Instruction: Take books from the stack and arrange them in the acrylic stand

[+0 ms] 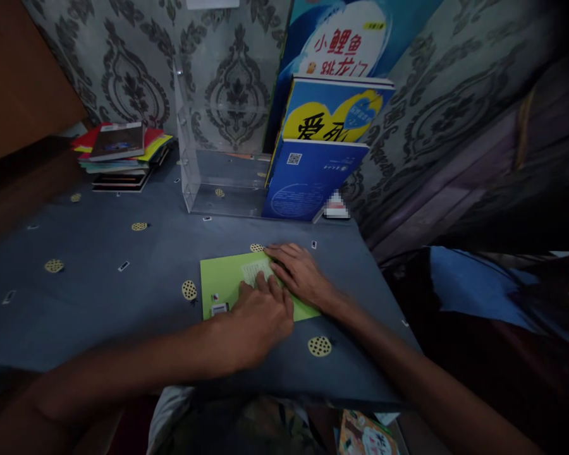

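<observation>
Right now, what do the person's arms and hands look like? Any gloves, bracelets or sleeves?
The left hand and right hand are bare, without gloves. The left forearm and right forearm show no sleeves, watch, bracelet or cables. I spot no rings.

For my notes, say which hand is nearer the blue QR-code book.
Right hand: it lies by the far edge of the green book, toward the blue book; the left hand is nearer the body.
</observation>
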`<control>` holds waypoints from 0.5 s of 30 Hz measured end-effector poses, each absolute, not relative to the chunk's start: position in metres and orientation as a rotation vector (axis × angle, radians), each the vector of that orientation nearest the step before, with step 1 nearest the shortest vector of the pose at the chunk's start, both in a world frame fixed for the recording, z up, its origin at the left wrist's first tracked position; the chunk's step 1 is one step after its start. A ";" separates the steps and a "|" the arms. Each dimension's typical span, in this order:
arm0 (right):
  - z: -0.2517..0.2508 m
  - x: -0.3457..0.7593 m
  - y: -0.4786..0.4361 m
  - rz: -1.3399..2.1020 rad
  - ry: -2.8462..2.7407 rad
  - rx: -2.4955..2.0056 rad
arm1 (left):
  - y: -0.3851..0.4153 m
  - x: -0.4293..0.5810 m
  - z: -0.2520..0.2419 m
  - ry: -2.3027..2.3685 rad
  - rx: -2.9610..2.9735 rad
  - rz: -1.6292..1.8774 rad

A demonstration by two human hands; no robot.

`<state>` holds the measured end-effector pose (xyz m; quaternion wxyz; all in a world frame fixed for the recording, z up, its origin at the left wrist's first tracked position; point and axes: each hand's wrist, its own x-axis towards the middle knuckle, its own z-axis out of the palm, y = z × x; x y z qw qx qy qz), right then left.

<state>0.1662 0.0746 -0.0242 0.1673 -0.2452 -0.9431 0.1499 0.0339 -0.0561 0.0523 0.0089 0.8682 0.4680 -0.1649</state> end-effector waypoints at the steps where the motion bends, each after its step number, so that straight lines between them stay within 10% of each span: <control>1: -0.024 0.171 0.072 0.405 -2.689 -0.725 | -0.058 0.033 0.055 1.423 2.725 -0.556; 15: -0.010 0.224 0.036 0.609 -2.477 -0.816 | -0.073 -0.004 0.026 1.318 2.972 -0.127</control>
